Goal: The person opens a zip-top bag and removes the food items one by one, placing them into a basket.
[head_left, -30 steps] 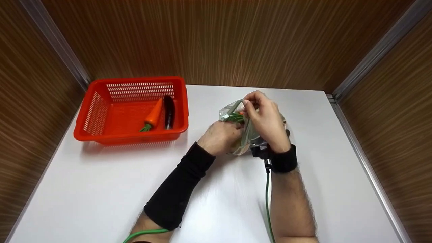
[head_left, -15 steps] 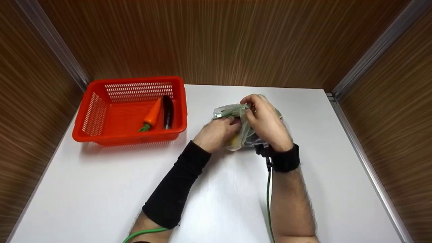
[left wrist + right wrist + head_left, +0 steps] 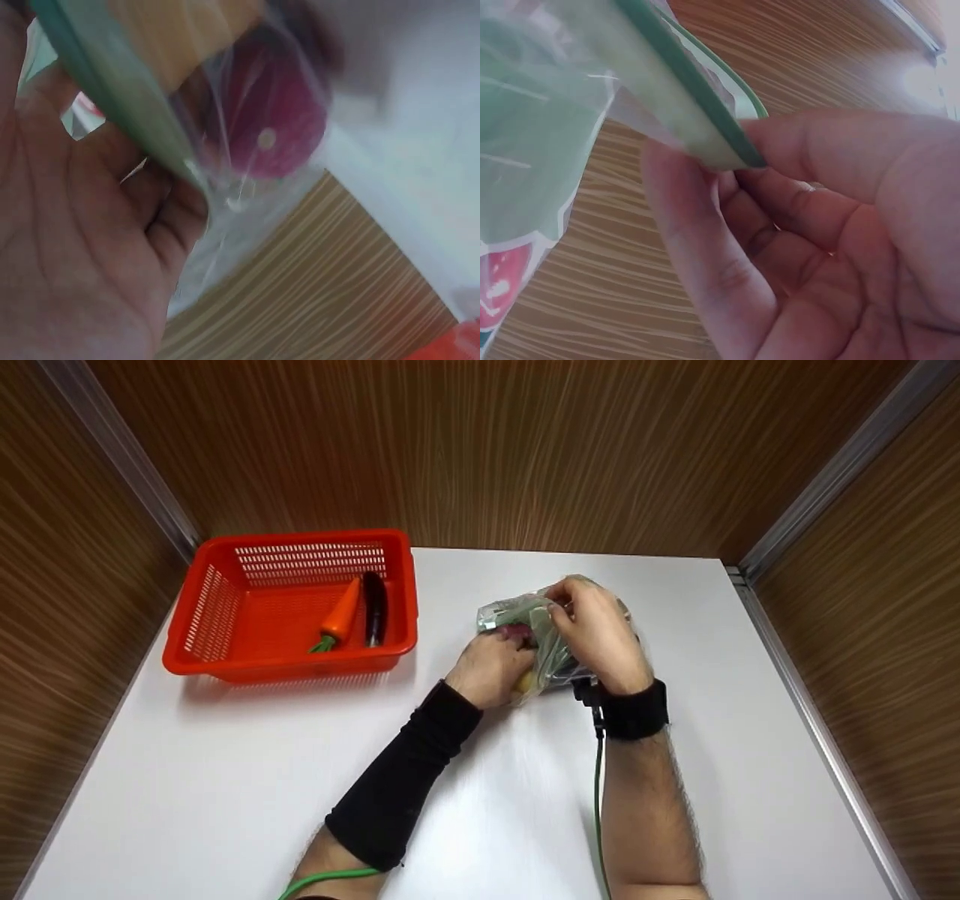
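Observation:
A clear zip bag (image 3: 552, 641) with a green closure strip lies toward the back of the white table, filled with vegetables. My right hand (image 3: 596, 634) pinches the end of its green strip (image 3: 697, 90) between thumb and finger. At the bag's mouth on the left, my left hand (image 3: 491, 667) reaches past the rim, its fingertips hidden behind the strip in the left wrist view. Close to those fingers, a round purple-red vegetable (image 3: 270, 112) shows through the plastic. Something yellow (image 3: 525, 682) sits low in the bag. I cannot tell whether the left fingers hold anything.
A red perforated basket (image 3: 292, 664) stands at the left, holding a carrot (image 3: 343, 611) and an eggplant (image 3: 376, 607). Wood-grain panels (image 3: 480, 450) enclose the back and sides. A green cable (image 3: 598, 810) runs from the right wrist toward the front edge.
The bag's mouth has sagged lower, and the purple-red vegetable now shows at it where green stems showed before. My left hand shifted left, then back right; my right hand moved slightly lower.

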The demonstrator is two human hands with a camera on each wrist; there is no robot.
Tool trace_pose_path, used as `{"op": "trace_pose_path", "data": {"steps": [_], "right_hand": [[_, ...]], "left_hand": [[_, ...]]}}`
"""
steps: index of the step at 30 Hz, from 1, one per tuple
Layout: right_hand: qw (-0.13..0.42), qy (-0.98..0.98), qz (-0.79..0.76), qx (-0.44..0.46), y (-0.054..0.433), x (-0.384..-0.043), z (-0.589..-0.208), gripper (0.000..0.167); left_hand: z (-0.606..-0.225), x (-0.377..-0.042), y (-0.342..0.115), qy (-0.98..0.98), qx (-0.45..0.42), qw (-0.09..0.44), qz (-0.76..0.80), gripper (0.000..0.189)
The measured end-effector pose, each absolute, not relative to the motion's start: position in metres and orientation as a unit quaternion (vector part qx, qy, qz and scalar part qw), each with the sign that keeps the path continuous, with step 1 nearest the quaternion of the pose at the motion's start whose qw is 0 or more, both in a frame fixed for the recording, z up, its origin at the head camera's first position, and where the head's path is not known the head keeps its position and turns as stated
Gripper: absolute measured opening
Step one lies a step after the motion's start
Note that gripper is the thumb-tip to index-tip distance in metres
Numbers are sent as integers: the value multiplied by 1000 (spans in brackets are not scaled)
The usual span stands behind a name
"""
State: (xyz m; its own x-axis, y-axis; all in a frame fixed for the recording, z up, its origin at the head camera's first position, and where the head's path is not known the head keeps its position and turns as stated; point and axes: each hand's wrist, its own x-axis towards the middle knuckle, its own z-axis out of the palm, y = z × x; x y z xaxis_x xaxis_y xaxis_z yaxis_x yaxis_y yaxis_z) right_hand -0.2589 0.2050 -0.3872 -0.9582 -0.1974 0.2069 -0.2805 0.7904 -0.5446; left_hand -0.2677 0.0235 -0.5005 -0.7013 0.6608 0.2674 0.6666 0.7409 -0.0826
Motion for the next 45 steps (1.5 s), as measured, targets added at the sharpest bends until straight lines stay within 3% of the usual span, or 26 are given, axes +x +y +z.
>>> {"op": "trace_pose_path", "data": {"steps": [3,10,17,24,33,45], "right_hand": [[67,-943,296,138,206,-259,-388,22],[40,-941,315,118,207,-259,-384,27],[48,-930,347,109,206,-261,-380,29],[68,-921,370,98,206,-260,-379,29],[113,-896,421,84,205,-261,-378,28],[151,-867,468,81,204,-260,-379,27]], "left_hand": [[-504,-270,27,-927,-351,132,17,62],[-497,-276,19,-922,-364,121,-54,62],[-471,-276,7,-928,-341,36,-147,80],[-454,-273,-9,-917,-323,-16,-234,81],[-433,-266,-28,-892,-356,21,-277,71],[-405,-262,-77,-893,-319,79,-307,79]]}}
